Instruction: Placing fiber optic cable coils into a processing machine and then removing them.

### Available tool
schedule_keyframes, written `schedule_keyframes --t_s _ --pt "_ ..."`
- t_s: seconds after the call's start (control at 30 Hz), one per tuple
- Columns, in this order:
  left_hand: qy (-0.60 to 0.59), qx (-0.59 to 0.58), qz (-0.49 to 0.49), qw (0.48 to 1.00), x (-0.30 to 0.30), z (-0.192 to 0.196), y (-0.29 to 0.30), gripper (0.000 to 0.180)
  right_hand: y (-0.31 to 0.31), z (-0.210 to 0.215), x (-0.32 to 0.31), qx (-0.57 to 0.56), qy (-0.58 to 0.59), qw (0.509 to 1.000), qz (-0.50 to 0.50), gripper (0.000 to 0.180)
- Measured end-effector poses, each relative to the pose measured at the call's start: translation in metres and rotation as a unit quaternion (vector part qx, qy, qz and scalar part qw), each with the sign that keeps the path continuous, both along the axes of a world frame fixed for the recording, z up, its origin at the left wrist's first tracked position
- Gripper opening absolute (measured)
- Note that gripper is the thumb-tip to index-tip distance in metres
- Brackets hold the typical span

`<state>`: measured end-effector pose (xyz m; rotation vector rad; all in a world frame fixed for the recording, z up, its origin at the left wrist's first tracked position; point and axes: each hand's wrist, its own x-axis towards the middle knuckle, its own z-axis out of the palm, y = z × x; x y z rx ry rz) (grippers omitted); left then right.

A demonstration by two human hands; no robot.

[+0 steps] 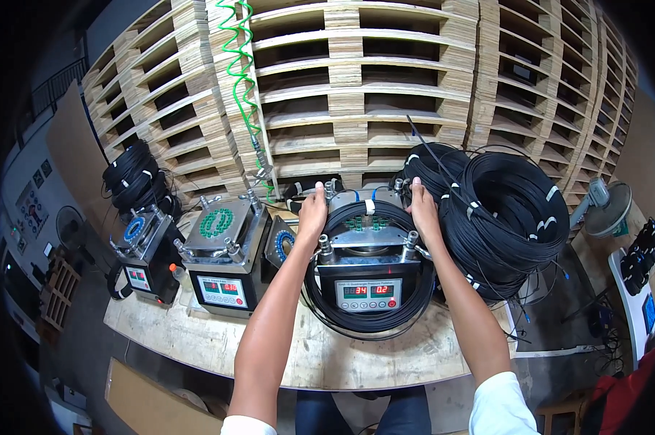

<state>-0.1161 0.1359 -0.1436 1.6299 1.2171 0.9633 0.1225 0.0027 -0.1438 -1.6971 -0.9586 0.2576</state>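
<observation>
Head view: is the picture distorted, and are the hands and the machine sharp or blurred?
Head view: strong fisheye bending, the pallet stacks curve toward a dark rim; left hand, right hand and the middle machine are sharp, evenly lit, its red display glowing.

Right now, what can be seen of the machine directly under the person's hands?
The middle machine is a boxy metal unit standing upright on the wooden workbench. Its front panel carries two lit digital displays, one green and one red, with a red button beside them. Round metal posts stand at its top corners. A coil of black cable is looped around its body and hangs below the front panel. The left hand and right hand both rest on its top rear. A large pile of black cable coils lies against its right side.
</observation>
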Motion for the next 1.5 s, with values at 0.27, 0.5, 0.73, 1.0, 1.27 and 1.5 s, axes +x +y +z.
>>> schedule_keyframes --t_s 0.27,0.5,0.73,1.0,1.27,1.5 --pt "-0.008 0.017 0.045 0.999 -0.006 -0.011 0.008 0.077 0.002 0.001 -0.01 0.009 0.016 0.999 0.044 0.078" --pt "-0.09 0.003 0.031 0.995 0.003 0.004 -0.013 0.075 -0.006 0.006 -0.009 0.031 0.094 0.994 0.042 0.073" --pt "-0.064 0.027 -0.006 0.998 -0.008 -0.014 0.016 0.075 -0.002 0.009 -0.013 0.025 0.035 0.999 0.022 0.071" --pt "-0.027 0.018 0.028 0.999 -0.002 -0.01 0.009 0.072 -0.001 0.003 -0.006 0.019 0.03 0.998 0.057 0.068" --pt "-0.072 -0.006 0.009 0.997 -0.001 0.015 -0.02 0.071 0.001 0.002 -0.002 0.033 0.033 0.998 0.035 0.064" --pt "-0.031 0.002 -0.015 0.999 -0.008 -0.004 0.003 0.073 0.008 -0.004 -0.009 0.033 0.011 0.999 0.018 0.065"
